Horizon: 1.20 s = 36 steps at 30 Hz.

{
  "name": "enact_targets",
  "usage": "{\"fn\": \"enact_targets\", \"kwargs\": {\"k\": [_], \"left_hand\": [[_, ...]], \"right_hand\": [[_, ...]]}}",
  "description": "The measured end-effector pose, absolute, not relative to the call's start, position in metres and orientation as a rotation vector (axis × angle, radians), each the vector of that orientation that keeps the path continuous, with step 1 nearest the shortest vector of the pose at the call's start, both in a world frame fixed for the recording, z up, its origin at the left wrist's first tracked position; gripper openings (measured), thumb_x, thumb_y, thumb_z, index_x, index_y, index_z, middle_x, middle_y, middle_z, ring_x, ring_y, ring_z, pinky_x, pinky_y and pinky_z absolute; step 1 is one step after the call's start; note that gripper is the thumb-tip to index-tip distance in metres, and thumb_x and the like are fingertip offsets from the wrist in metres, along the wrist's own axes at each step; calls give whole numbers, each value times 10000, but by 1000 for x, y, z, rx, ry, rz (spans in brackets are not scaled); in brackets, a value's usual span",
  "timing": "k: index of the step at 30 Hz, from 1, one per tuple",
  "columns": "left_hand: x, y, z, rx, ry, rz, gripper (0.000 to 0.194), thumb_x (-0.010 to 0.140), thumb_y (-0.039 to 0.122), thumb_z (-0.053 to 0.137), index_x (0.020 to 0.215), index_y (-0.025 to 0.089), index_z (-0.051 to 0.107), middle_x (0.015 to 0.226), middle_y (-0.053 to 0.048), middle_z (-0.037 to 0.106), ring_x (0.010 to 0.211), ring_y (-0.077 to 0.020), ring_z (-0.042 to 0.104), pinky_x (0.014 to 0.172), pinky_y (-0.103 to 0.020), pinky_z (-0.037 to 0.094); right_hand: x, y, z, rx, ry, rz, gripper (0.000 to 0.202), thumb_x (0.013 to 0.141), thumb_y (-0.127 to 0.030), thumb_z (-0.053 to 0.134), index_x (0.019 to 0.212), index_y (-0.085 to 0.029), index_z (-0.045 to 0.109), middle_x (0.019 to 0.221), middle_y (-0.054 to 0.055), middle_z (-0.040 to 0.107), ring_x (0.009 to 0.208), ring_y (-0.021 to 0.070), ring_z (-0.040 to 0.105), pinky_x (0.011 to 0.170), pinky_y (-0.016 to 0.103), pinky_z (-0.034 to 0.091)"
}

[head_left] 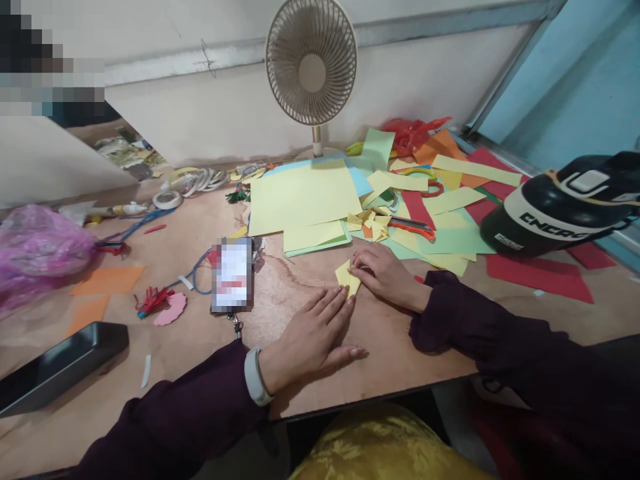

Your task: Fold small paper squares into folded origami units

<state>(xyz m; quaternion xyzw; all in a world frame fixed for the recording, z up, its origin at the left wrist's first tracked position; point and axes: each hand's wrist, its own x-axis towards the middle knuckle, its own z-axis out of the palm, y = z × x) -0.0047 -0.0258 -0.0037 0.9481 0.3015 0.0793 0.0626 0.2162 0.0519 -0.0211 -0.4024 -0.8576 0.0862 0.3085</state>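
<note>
A small folded piece of yellow paper (345, 275) lies on the wooden table (295, 273). My left hand (313, 333) rests flat, its fingertips on the paper's lower edge and its thumb spread to the side. At the paper's right edge, my right hand (383, 272) has its fingers bent together in a pinch on it. Behind them are large yellow sheets (305, 197) and a small heap of folded yellow pieces (373, 221), beside an orange-handled cutter (415, 228).
A fan (313, 73) stands at the back. At the right are a black bottle (555, 207), red paper (540, 273) and scissors (433, 189). Leftward lie a card holder (233, 277), a black case (65, 367), tape rolls (167, 200) and a pink plastic bag (43, 250).
</note>
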Motion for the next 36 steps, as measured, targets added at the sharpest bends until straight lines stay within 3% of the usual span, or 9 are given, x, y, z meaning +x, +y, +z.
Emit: {"fn": "enact_targets", "kwargs": {"k": [8, 19, 27, 32, 36], "left_hand": [[-10, -27, -5, 2972, 805, 292, 702, 982, 565, 383, 1395, -3, 399, 1433, -266, 456, 1381, -350, 398, 1158, -486, 320], [-15, -20, 3, 2879, 775, 248, 539, 984, 454, 421, 1344, 54, 431, 1387, -237, 524, 1355, -309, 449, 1158, -468, 331], [-12, -22, 2, 2946, 784, 242, 505, 991, 459, 429, 1295, 58, 475, 1366, -219, 550, 1325, -312, 486, 1139, -457, 356], [-13, -22, 1, 2944, 795, 275, 586, 992, 451, 436, 1399, 33, 379, 1383, -223, 533, 1313, -309, 498, 1137, -440, 353], [-12, -22, 1, 2934, 798, 283, 608, 1007, 476, 388, 1467, 84, 324, 1412, -189, 514, 1321, -302, 484, 1129, -450, 355]], "right_hand": [[213, 46, -22, -1055, -2348, -9, 134, 949, -212, 493, 828, -198, 549, 896, 99, 615, 895, 255, 516, 895, 434, 419], [215, 48, -23, -1070, -2393, 28, 127, 944, -199, 485, 852, -196, 573, 897, 98, 624, 911, 260, 540, 958, 471, 393], [213, 47, -23, -1070, -2383, -5, 128, 947, -191, 481, 847, -193, 561, 914, 100, 637, 928, 252, 554, 991, 473, 390], [214, 48, -25, -1060, -2385, -8, 130, 945, -194, 479, 853, -200, 570, 896, 92, 632, 894, 250, 549, 973, 480, 395], [214, 48, -24, -1046, -2367, 1, 131, 943, -195, 480, 855, -203, 577, 886, 86, 633, 909, 255, 549, 998, 493, 380]]}}
